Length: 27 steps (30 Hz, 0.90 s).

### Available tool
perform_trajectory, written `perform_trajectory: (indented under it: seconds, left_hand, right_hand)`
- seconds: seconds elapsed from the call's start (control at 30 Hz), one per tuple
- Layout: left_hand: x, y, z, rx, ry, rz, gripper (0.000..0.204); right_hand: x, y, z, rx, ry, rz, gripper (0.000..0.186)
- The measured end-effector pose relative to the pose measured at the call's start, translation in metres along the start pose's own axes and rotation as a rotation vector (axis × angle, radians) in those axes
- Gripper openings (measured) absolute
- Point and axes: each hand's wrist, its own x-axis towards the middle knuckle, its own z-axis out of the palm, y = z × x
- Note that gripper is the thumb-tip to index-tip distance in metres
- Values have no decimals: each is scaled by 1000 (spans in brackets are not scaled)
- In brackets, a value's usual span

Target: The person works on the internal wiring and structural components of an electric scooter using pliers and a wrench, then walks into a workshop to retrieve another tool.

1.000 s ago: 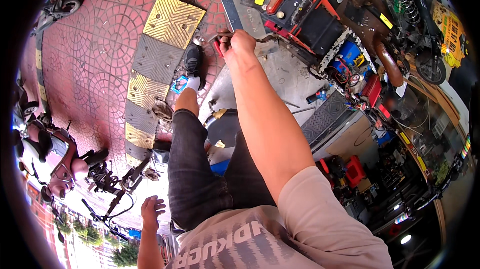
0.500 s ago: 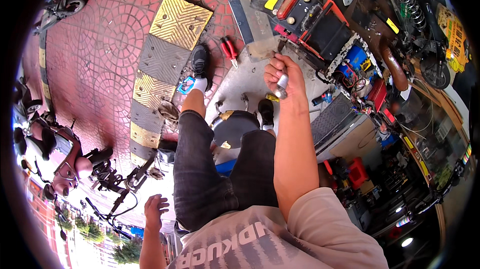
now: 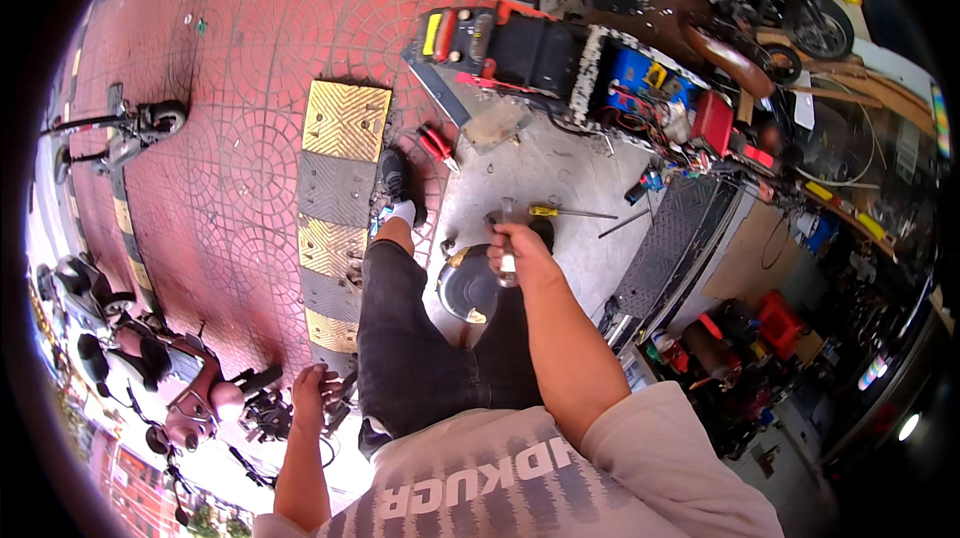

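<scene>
My right hand point(image 3: 522, 250) is closed around a short tool point(image 3: 508, 268) with a shiny silver end; its kind is hard to make out. The tool is held upright above a round black stool point(image 3: 466, 288) between my legs. Past that hand, a yellow-handled screwdriver point(image 3: 545, 210) lies on the grey ground. Red-handled pliers point(image 3: 434, 144) rest further off, beside my black shoe point(image 3: 394, 176). At the lower left my left hand point(image 3: 312, 390) hangs open with nothing in it, fingers loosely bent.
An opened scooter body point(image 3: 530, 50) with exposed wires and a blue battery point(image 3: 635, 78) stands at the far right. A yellow-and-black ramp point(image 3: 340, 173) lies left of my foot. A pink scooter point(image 3: 185, 383) is parked at left. Red containers point(image 3: 780, 326) and clutter fill the right.
My right hand has drawn back toward me with the tool, from near the scooter body to above the stool. The view has shifted; my left hand remains low and free.
</scene>
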Motion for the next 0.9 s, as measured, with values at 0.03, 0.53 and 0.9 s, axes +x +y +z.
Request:
perform_trajectory:
  seconds: [0.03,0.53,0.9]
  left_hand:
    - [1,4,1,33,-7,23,31]
    - [-39,20,216,421,-439,66,27]
    - [-214,4,605,1055,-344,195,22]
  right_hand:
    - [-18,0,-29,26,-33,1,16]
    - [-207,40,-566,502,-66,-620,18]
    - [-464,86,-830,703,233,-1381,30]
